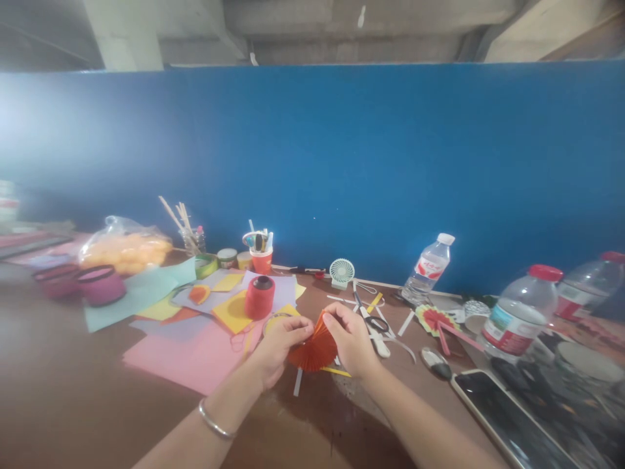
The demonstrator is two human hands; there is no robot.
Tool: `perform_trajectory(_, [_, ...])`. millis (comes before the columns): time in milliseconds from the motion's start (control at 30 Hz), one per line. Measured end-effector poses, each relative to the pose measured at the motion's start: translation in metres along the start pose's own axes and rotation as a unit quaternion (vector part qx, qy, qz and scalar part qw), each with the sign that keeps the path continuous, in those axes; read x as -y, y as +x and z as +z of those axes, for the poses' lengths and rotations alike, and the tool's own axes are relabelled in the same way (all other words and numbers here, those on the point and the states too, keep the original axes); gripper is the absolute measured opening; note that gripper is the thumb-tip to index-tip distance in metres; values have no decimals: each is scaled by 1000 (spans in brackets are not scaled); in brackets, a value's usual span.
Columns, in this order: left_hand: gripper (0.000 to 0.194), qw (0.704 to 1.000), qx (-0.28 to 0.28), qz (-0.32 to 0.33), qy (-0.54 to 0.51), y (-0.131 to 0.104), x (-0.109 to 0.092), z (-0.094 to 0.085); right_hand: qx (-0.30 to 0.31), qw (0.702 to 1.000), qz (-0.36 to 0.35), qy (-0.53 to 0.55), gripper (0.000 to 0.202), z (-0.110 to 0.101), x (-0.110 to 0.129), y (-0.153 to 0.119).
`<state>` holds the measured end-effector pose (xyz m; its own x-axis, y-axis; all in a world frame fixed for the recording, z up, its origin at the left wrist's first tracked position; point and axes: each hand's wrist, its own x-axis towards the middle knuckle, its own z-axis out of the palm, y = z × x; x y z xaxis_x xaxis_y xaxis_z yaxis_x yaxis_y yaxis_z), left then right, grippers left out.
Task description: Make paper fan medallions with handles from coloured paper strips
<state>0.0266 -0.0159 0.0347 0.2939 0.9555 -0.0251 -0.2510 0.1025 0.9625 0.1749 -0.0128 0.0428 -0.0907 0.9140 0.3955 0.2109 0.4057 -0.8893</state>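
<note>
A pleated orange-red paper fan (314,352) is held up over the brown table, its folds spreading downward. My left hand (282,345) pinches its left edge between thumb and fingers. On the other side, my right hand (350,339) has its fingers closed on the upper right part of the folds. Beneath the fan lie a white paper strip (297,382) and a yellow strip (336,372). A red thread spool (260,298) stands behind my left hand. Scissors with black handles (377,324) rest just beyond my right hand.
Coloured paper sheets (180,358) cover the left middle. A cup of tools (262,260) and a small fan (342,273) stand near the blue wall. Bottles (520,312), a phone (508,417) and a green-and-red paper fan (438,319) are at the right.
</note>
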Motion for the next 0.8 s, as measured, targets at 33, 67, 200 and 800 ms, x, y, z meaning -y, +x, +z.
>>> perform_trajectory(33, [13, 1000, 0, -3, -5, 0, 0, 0, 1, 1000, 2, -1, 16, 0, 0, 0])
perform_trajectory(67, [14, 1000, 0, -5, -10, 0, 0, 0, 2, 1000, 4, -2, 16, 0, 0, 0])
perform_trajectory(200, [12, 1000, -2, -5, -14, -1, -1, 1, -2, 1000, 8, -9, 16, -1, 1, 0])
perform_trajectory(800, [6, 966, 111, -92, -213, -6, 5, -1, 60, 990, -42, 123, 14, -3, 6, -6])
